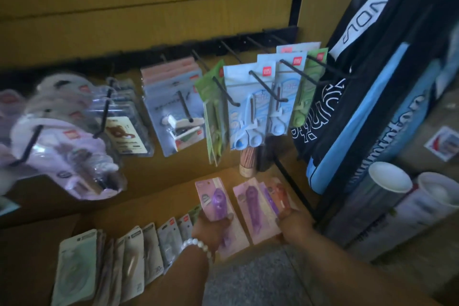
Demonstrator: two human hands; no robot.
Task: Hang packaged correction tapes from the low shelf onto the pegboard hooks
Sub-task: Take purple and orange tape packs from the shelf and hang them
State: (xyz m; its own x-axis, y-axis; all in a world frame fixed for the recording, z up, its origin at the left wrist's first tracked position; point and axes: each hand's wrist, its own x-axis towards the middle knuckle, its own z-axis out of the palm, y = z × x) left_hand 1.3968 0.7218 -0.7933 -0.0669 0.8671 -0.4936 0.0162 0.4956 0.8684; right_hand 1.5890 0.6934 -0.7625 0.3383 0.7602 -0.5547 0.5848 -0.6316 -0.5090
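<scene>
My left hand [211,228], with a white bead bracelet at the wrist, grips a pink pack with a purple correction tape [217,202] on the low shelf [154,204]. Beside it, my right hand [294,222] holds the near right edge of a second stack of pink packs with purple and orange correction tapes [258,204]. Above them, black pegboard hooks [258,82] carry blue and green packs [243,107]. Two bare hooks [231,51] stick out from the rail at the top.
A row of pale and green packs [111,258] leans along the shelf's front left. Plush-toy packs [57,136] and card packs hang at the left. A tub of pencils [248,161] stands at the shelf's back. Black and blue bags [367,107] and rolled posters [387,189] crowd the right.
</scene>
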